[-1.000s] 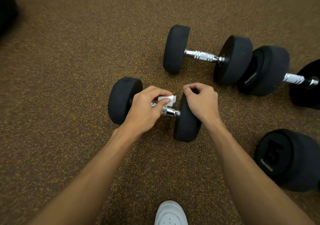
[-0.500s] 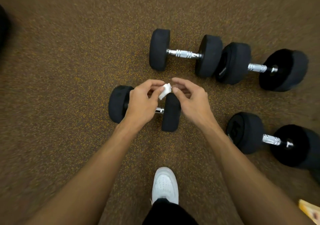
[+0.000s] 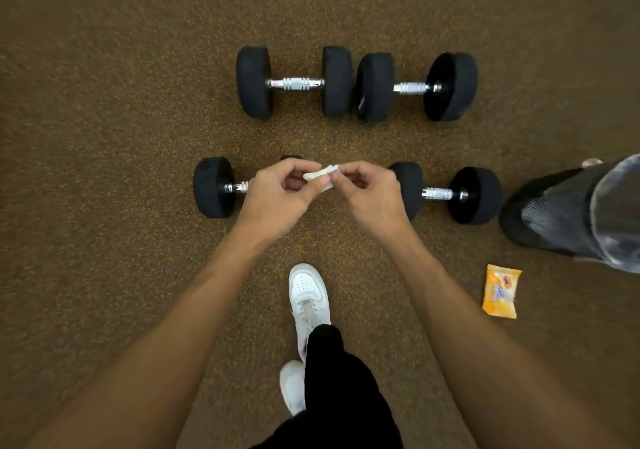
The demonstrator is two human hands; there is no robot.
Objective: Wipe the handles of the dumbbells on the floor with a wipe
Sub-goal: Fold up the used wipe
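Note:
Several black dumbbells with chrome handles lie on the brown speckled floor. Two sit side by side at the back: the far left dumbbell and the far right dumbbell. Nearer me lie the near left dumbbell, its right half hidden behind my hands, and the near right dumbbell. My left hand and my right hand are raised above the near left dumbbell, both pinching a small crumpled white wipe between their fingertips.
An orange wipe packet lies on the floor at the right. Another person's dark shoe and trouser leg stand at the right edge. My white shoes and black trouser leg are below my hands.
My hands have lifted off the near left dumbbell's handle and risen with the wipe. My right hand has let go of the weight and now pinches the wipe too. The view has pulled back.

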